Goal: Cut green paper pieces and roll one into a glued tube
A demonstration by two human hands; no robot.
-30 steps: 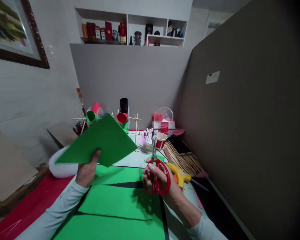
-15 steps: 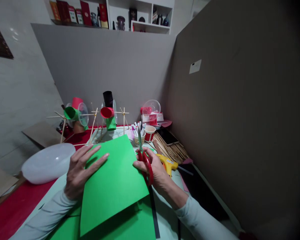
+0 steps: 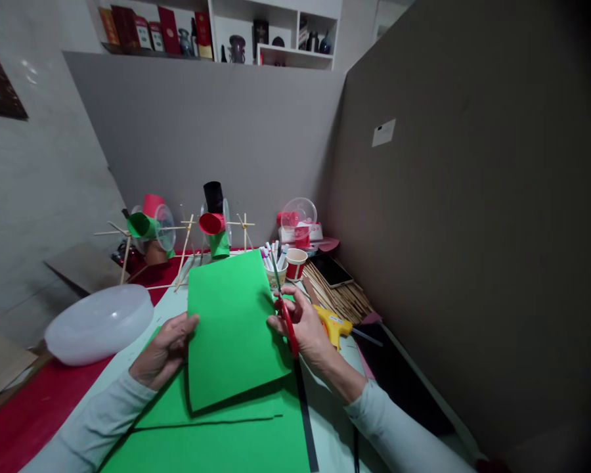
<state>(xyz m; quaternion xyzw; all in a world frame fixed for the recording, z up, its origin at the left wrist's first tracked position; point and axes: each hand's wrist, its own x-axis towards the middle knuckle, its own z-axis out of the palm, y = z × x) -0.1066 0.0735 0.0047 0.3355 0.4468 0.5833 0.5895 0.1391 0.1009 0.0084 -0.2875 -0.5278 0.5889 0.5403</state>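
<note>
Change just now: the left hand (image 3: 165, 351) has gone from splayed fingers against the green sheet (image 3: 234, 328) to a pinch at its left edge. Left grip closed on paper, thumb on the near face. For the work in hand I take this as a better hold, the sheet steadied from both sides.

Right hand (image 3: 303, 325): grip wrapped round the red-handled scissors (image 3: 287, 322), thumb lying over the sheet's right edge. Blades point up just beside that edge, not biting into it (whether they are fully together, I cannot tell from here).

Sheet is raised in front of the person, above the green paper (image 3: 236, 447) laid on the bench (image 3: 328, 410).

Against the half-second-old view: sheet sits squarer to the person and looks smaller, its lower left corner higher, more green paper showing below. Scissors and right hand nearly where they were. Cup of markers (image 3: 277, 276) beyond, yellow glue gun (image 3: 333, 324) beside the right hand; both unmoved.
</note>
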